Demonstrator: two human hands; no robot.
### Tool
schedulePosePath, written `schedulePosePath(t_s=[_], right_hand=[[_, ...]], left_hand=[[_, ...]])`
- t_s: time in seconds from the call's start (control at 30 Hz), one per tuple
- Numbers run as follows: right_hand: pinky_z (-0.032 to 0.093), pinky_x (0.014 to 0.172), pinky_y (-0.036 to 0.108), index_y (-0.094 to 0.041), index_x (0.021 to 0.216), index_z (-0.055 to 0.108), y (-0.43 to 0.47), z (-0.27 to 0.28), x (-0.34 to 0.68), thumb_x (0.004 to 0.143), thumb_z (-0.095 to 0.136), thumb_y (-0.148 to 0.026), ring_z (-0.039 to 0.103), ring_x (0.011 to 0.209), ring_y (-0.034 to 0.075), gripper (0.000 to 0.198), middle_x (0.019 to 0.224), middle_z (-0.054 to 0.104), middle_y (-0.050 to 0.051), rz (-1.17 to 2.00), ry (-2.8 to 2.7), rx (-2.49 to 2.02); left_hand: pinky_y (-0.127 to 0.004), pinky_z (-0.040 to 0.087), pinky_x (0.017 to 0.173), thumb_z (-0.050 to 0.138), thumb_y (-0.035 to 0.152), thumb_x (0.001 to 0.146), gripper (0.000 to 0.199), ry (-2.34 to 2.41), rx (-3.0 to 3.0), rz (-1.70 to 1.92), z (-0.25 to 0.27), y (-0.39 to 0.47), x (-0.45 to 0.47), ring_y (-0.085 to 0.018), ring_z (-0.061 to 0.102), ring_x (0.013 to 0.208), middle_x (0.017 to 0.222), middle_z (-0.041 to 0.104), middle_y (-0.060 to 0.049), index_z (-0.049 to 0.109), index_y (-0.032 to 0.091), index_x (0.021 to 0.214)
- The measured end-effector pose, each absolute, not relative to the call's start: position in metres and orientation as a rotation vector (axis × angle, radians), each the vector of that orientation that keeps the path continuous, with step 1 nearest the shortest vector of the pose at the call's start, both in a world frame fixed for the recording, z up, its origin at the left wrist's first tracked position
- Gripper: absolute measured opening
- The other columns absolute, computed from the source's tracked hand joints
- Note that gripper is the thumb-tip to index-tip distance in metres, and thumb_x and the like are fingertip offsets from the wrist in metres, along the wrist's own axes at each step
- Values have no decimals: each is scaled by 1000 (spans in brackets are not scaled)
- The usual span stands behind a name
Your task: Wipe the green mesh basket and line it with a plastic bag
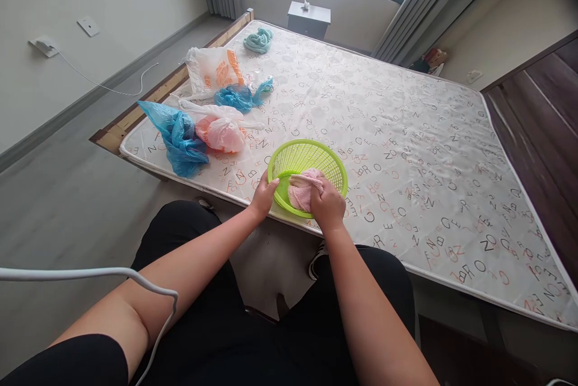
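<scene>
A lime-green plastic basket [295, 148] with lattice sides rests tilted at the mattress's near edge. My left hand [265, 196] grips its left rim, thumb over the inside and the other fingers hidden behind the wall. Inside the basket, my right hand [328, 204] is closed on a pink cloth [300, 194], whose folded edge sticks out to the left of the fingers. The cloth looks fluffy, like a small towel, and part of it is covered by the hand.
Left of the basket lie a blue plastic bag [178, 139], a white bag with something pink [223, 130], another blue bag [237, 97] and a clear orange-printed bag [212, 70]. A teal cloth [259, 40] sits farther back on the letter-printed mattress [406, 151]. A white cable [90, 274] crosses my left arm.
</scene>
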State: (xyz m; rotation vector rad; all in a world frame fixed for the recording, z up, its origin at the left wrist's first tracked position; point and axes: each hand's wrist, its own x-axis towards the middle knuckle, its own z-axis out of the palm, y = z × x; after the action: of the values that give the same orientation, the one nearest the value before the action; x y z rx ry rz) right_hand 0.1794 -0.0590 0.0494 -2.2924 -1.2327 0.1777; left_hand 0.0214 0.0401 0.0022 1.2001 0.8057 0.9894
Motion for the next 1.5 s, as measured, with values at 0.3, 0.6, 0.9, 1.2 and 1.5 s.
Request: schedulePosePath(t_s=[0.3,0.6,0.9,1.2,1.5], right_hand=[[45,78,32,-23,131,70,-58,51,179,100,39,-38,66,88,23,46,109,76,8,181,-1232,-2298],[44,80,32,-24,132,69,-59,49,179,99,41,-37,67,91,24,45,113,76,8,180,-1233,-2292],[45,78,32,-22,129,70,-59,50,179,99,41,-37,66,88,23,45,111,76,8,183,-1230,-2298],[45,78,33,-23,132,69,-59,49,179,99,42,-37,67,90,24,45,113,76,8,178,-1229,-2303],[44,80,32,-23,130,70,-59,48,180,100,41,-37,66,93,23,44,116,75,8,180,-1241,-2299]], left_hand=[[-44,48,113,56,30,93,43,808,1198,990,2,40,21,-27,61,131,136,68,-10,59,20,135],[-45,46,114,57,31,93,42,801,1201,999,-1,40,21,-28,60,131,138,67,-11,59,20,133],[-46,45,115,57,35,94,42,804,1232,999,-2,40,21,-28,59,132,139,66,-11,59,21,134],[-46,48,113,57,31,93,39,811,1207,1001,1,40,21,-28,62,129,135,68,-10,60,21,131],[-45,45,115,56,31,93,42,817,1225,1002,0,40,21,-28,59,132,138,66,-10,59,20,133]])
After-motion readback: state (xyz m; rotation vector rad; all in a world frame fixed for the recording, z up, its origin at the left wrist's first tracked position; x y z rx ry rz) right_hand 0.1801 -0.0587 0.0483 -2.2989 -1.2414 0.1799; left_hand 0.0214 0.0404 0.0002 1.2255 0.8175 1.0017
